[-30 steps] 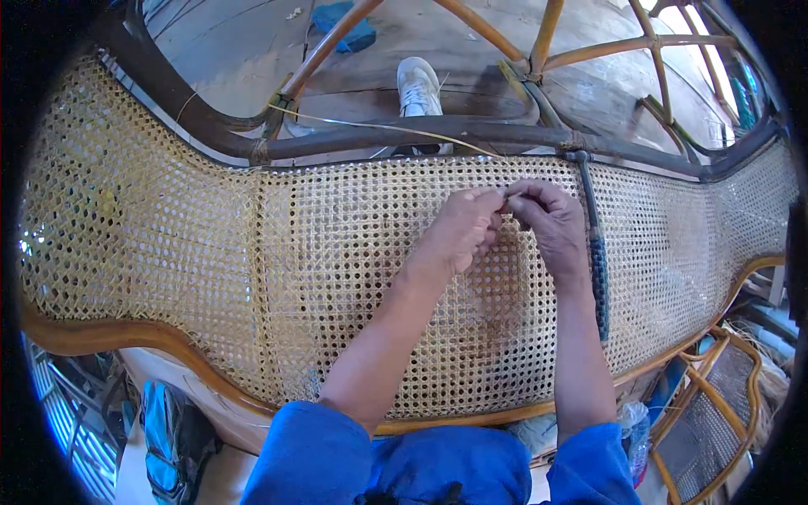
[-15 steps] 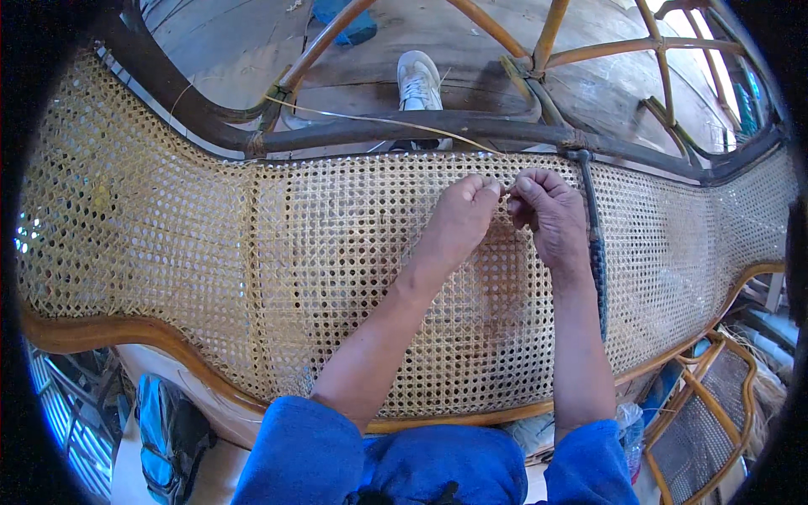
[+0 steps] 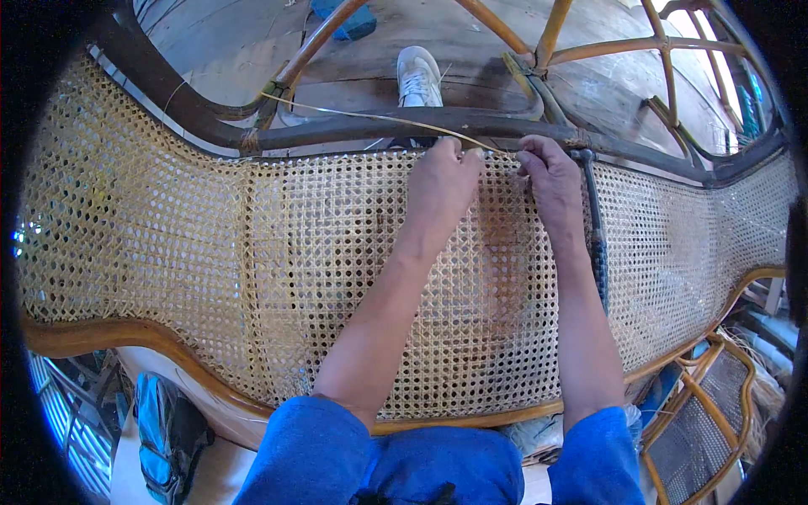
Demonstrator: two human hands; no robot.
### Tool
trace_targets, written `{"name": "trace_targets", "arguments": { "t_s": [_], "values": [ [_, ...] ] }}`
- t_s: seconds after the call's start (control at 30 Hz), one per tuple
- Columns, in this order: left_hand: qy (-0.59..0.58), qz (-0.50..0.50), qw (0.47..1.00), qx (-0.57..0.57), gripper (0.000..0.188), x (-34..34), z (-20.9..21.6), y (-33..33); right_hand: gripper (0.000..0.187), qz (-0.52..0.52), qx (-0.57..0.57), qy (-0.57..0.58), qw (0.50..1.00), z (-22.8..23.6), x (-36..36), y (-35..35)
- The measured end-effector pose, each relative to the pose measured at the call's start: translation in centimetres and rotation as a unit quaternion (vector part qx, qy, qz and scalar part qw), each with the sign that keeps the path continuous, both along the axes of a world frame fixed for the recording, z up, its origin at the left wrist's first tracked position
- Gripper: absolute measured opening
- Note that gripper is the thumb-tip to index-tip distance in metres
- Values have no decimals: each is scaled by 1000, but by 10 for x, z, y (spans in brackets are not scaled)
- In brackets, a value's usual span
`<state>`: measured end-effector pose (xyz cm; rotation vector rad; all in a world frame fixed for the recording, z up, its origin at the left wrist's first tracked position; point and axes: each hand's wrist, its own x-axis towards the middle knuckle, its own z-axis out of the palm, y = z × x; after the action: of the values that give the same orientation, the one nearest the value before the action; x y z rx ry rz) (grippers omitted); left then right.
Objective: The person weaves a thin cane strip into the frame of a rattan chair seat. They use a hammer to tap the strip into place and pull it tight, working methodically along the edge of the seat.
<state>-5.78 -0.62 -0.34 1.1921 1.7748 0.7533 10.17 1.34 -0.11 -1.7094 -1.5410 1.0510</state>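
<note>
Woven cane webbing (image 3: 337, 320) stretches across the rattan frame in front of me. A thin cane strand (image 3: 362, 114) runs from the left over the dark far rail (image 3: 370, 128) toward my hands. My right hand (image 3: 557, 185) pinches thumb and forefinger at the strand's right end, close to the webbing's far edge. My left hand (image 3: 444, 185) is beside it, fingers curled at that same edge; what they grip, if anything, is hidden. Just right of my right hand, a dark hammer-like tool (image 3: 594, 210) lies on the webbing.
Curved rattan poles (image 3: 497, 32) rise beyond the far rail. A shoe (image 3: 418, 77) rests on the floor there, near a blue item (image 3: 353, 23). Lower left is a blue-and-black backpack (image 3: 158, 446); lower right, another caned rattan piece (image 3: 699, 429).
Both hands have shifted toward the far edge of the webbing. My left hand has moved left, leaving a wider gap between the two hands.
</note>
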Motion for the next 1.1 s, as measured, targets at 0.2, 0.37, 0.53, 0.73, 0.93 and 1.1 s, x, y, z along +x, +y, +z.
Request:
{"name": "trace_targets", "arguments": {
  "t_s": [0.2, 0.37, 0.53, 0.73, 0.93, 1.1],
  "values": [
    [-42, 66, 993, 91, 24, 13, -5, 7, 17, 72, 74, -79, 991, -22, 1, 11],
    [-9, 44, 994, 105, 20, 15, -21, 13, 16, 48, 81, -86, 992, -26, -4, 11],
    [13, 52, 989, 135, 18, 17, -23, 14, 18, 51, 94, -119, 987, -30, -4, 12],
    [6, 73, 985, 159, 18, 19, -28, 12, 21, 69, 117, -97, 986, -34, -3, 8],
    [-13, 63, 986, 155, 19, 16, -24, 10, 27, 94, 138, -113, 979, -34, -6, 7],
    [-1, 36, 990, 134, 20, 16, -23, 10, 26, 100, 161, -129, 973, -44, -3, 6]
  ]
}}
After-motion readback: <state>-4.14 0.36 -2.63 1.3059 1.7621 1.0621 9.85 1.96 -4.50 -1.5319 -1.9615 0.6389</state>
